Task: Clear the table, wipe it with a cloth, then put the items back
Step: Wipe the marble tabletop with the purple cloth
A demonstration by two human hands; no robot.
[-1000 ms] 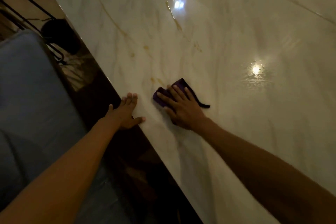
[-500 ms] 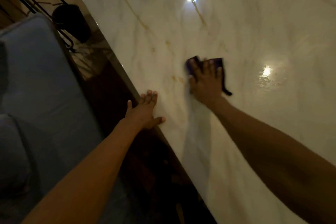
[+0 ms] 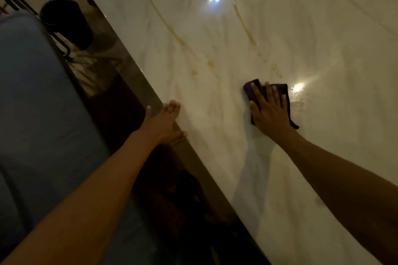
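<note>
My right hand (image 3: 269,112) presses flat, fingers spread, on the crumpled dark purple cloth (image 3: 280,89), well in from the glossy white marble table's (image 3: 215,38) left edge. My left hand (image 3: 164,122), fingers straight, rests on that edge.

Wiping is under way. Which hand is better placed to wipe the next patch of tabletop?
Right. The right hand presses flat on the purple cloth on the marble table; the left hand only rests on its edge.
</note>
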